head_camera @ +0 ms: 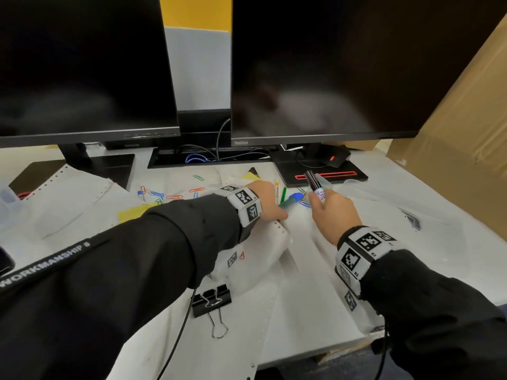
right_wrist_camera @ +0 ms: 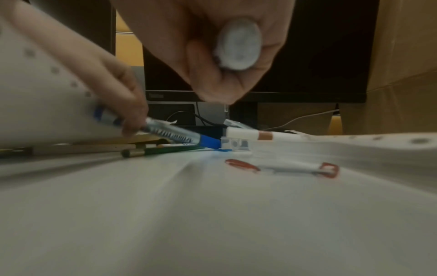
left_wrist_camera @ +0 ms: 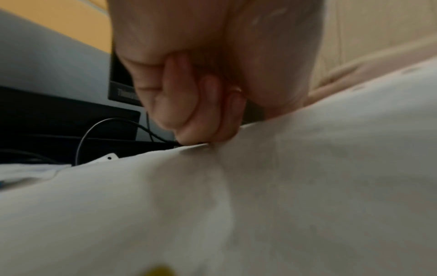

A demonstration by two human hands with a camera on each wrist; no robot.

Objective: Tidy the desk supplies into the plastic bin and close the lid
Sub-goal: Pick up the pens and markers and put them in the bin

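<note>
My left hand (head_camera: 270, 201) reaches over a curled sheet of paper (head_camera: 269, 242) and pinches a clear marker with a blue cap (head_camera: 292, 200) that lies low on the desk; the right wrist view shows that marker (right_wrist_camera: 175, 135) between the left fingers. My right hand (head_camera: 332, 215) grips a white marker with a black cap (head_camera: 315, 187) upright; its white butt end (right_wrist_camera: 238, 48) shows in the fist. A green pencil (right_wrist_camera: 160, 151) and a white pen with a brown band (right_wrist_camera: 260, 135) lie just beyond. Only curled fingers (left_wrist_camera: 189, 104) on paper show in the left wrist view.
Coloured paper clips (head_camera: 162, 194) are scattered behind my left arm, and red ones (right_wrist_camera: 243, 164) lie near my right hand. A black binder clip (head_camera: 211, 300) sits near the front. Two monitors (head_camera: 315, 64) stand behind, a cardboard box (head_camera: 466, 119) at right, a translucent container (head_camera: 8, 196) at far left.
</note>
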